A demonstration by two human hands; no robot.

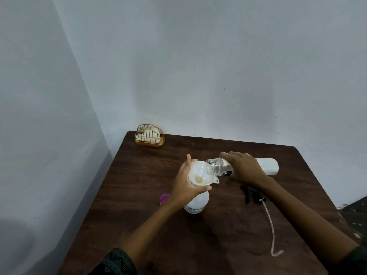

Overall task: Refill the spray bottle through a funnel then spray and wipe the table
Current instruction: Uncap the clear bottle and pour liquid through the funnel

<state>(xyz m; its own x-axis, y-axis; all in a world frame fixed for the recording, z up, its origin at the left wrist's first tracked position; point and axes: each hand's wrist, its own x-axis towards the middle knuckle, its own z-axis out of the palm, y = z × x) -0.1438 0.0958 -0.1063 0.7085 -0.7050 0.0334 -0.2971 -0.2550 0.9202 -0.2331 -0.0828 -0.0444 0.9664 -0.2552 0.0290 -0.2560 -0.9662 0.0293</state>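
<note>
The pour turns on one relation: the open mouth of the white plastic refill bottle with a clear threaded neck hangs just over the right-hand rim of the white plastic funnel, at frame centre. The bottle's long axis runs nearly level across the picture, mouth toward the left and base toward the right, so the mouth must probably tip lower for more liquid to leave it. The right hand wraps the bottle's middle from above, fingers curled round it. The left hand is nearer the funnel and cups its rim, thumb on the near edge and fingers on the far edge. The funnel sits in the neck of the translucent white spray bottle, which stands upright just below it in the frame. A small pale pool lies at the funnel's throat; no stream can be made out.

The dark brown wooden worktop fills the lower half of the frame. On it lie a small purple cap, just left of the spray bottle, and the black trigger head with its long clear dip tube, lower right of centre. A gold wire napkin holder stands at the far left corner. Plain pale blue-grey walls meet behind it.
</note>
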